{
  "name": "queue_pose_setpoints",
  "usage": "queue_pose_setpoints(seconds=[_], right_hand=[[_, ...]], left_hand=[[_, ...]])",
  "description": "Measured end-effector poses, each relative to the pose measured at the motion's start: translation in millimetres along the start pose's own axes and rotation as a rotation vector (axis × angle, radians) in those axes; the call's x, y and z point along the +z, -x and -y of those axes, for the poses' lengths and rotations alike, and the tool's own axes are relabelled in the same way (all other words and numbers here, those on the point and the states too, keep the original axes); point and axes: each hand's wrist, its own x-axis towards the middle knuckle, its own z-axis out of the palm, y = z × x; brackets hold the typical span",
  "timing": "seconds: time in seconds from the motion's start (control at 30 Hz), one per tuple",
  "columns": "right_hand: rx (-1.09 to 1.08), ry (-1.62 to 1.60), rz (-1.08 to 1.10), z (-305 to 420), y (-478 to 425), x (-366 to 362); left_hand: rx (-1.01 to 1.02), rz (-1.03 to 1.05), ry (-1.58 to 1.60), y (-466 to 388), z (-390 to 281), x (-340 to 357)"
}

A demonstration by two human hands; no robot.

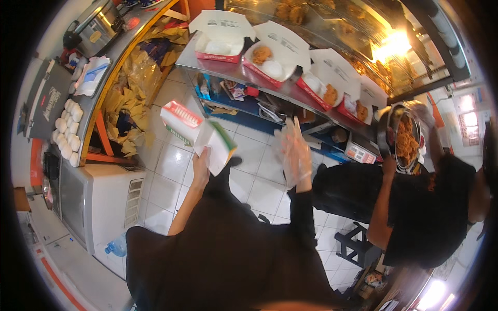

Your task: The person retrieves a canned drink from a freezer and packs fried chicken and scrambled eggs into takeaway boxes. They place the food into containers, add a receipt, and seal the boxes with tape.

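Observation:
My left hand (200,167) grips an unfolded paperboard food box (212,145) by its edge, in mid-air over the floor. The box has a white inside, and red and green print outside. My right hand (294,153) wears a clear plastic glove, with its fingers stretched out and nothing in them. Beyond it, on a metal counter (186,58), several red-and-white boxes stand with lids raised. The leftmost box (218,56) holds a white rounded portion. In the box beside it (264,79), a piece of fried chicken (262,55) lies by a white portion.
A co-worker (428,210) at the right holds a metal bowl of fried chicken (406,142). Behind the boxes rises a lit glass display case (373,50). White wrapped portions (68,134) line the left counter. A black stool (356,243) stands on the tiled floor.

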Motion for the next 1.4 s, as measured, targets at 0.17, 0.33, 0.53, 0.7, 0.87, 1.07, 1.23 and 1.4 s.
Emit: queue_pose_setpoints(seconds=[0.17,0.33,0.53,0.7,0.87,1.07,1.23,1.4], right_hand=[[-0.153,-0.063,0.114,48.9,-110.2,133.8],[-0.587,0.658,-0.098,-5.5,-311.5,59.6],[-0.808,1.995,-0.486,-22.5,-385.5,111.4],[-0.791,1.896,-0.845,-20.0,-376.7,147.0],[-0.716,1.340,-0.758,-11.0,-382.4,124.4],[-0.520,0.206,-0.425,43.7,-325.4,133.6],[-0.290,-0.015,-0.693,66.9,-274.5,101.4],[-0.443,0.496,-0.761,33.8,-289.5,88.4]], left_hand=[[0.053,0.282,0.128,-57.2,-42.6,-26.3],[0.084,0.383,0.063,-139.7,-63.2,9.3],[-0.096,0.286,0.056,-168.7,-75.9,-21.3],[-0.052,0.312,-0.118,-190.5,-97.0,-27.9],[-0.079,0.384,-0.029,-216.4,-112.1,13.4],[-0.070,0.512,-0.119,-230.3,-109.1,37.3],[0.276,0.942,-0.446,-250.5,-97.1,100.5],[0.646,1.024,-0.977,-273.4,-73.4,160.1]])
